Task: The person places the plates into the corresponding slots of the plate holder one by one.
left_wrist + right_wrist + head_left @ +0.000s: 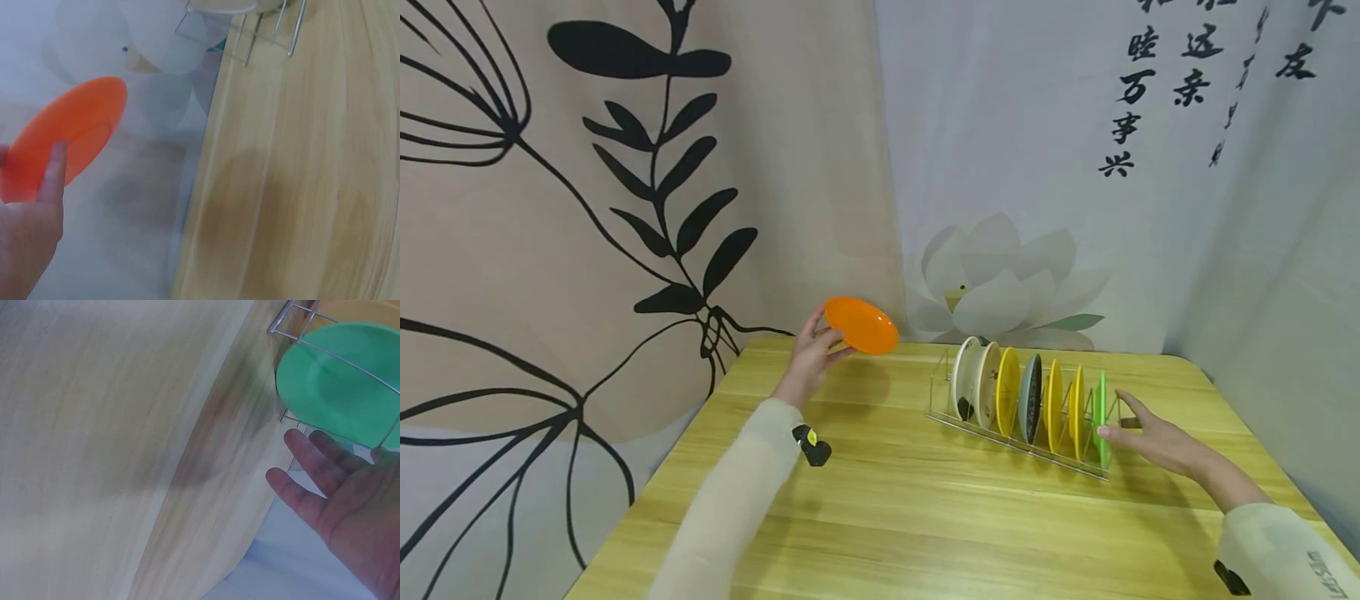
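My left hand (815, 354) pinches an orange plate (861, 325) by its edge, raised above the back left part of the table and tilted. In the left wrist view the thumb lies across the face of the orange plate (75, 134). A wire dish rack (1022, 447) stands at the right with several plates upright in a row. At its right end is a green plate (1101, 417). Beside that end my right hand (1165, 442) has its fingers spread, fingertips close to the green plate (340, 381) and the rack's wires in the right wrist view.
White plates (966, 379), yellow plates (1008, 392) and a dark-patterned blue-grey plate (1028, 400) fill the rack's other slots. The wooden table (925, 517) ends at the back against a printed curtain (820, 167).
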`<act>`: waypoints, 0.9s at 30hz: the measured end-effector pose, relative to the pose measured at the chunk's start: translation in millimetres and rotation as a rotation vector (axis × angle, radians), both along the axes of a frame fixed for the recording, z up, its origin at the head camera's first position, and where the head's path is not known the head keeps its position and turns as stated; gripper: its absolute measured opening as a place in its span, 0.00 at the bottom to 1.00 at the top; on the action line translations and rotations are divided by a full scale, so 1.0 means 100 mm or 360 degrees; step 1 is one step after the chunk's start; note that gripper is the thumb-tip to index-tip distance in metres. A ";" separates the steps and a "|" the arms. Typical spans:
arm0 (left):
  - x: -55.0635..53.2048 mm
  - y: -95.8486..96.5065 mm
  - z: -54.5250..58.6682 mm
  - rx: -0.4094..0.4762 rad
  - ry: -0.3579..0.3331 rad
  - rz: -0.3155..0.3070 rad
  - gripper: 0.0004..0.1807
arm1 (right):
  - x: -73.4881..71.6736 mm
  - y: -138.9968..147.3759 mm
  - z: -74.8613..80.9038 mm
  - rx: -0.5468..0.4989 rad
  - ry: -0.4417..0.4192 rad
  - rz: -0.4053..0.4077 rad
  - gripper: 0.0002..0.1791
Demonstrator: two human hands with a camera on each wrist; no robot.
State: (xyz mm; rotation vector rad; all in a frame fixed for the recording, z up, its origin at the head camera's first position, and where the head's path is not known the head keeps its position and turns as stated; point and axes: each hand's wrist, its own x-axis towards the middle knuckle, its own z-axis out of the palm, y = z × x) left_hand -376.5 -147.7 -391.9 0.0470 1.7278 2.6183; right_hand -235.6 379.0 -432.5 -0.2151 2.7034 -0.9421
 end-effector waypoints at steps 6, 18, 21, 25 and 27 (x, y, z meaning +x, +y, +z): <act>-0.01 0.17 0.04 -0.0014 0.0023 -0.0090 0.40 | -0.01 -0.01 0.00 -0.0020 0.0001 0.0010 0.53; -0.04 0.54 0.12 -0.0064 0.0058 -0.0224 0.40 | 0.00 -0.01 0.00 -0.0013 0.0016 -0.0008 0.53; -0.05 0.61 0.11 -0.0085 0.0047 -0.0233 0.40 | 0.01 -0.01 0.01 -0.0015 0.0020 -0.0009 0.53; -0.07 0.69 0.09 -0.0148 0.0016 -0.0250 0.41 | 0.02 -0.01 0.01 -0.0016 0.0018 -0.0006 0.53; -0.07 0.73 0.08 -0.0190 0.0010 -0.0267 0.41 | 0.02 -0.01 0.00 -0.0014 0.0015 -0.0005 0.53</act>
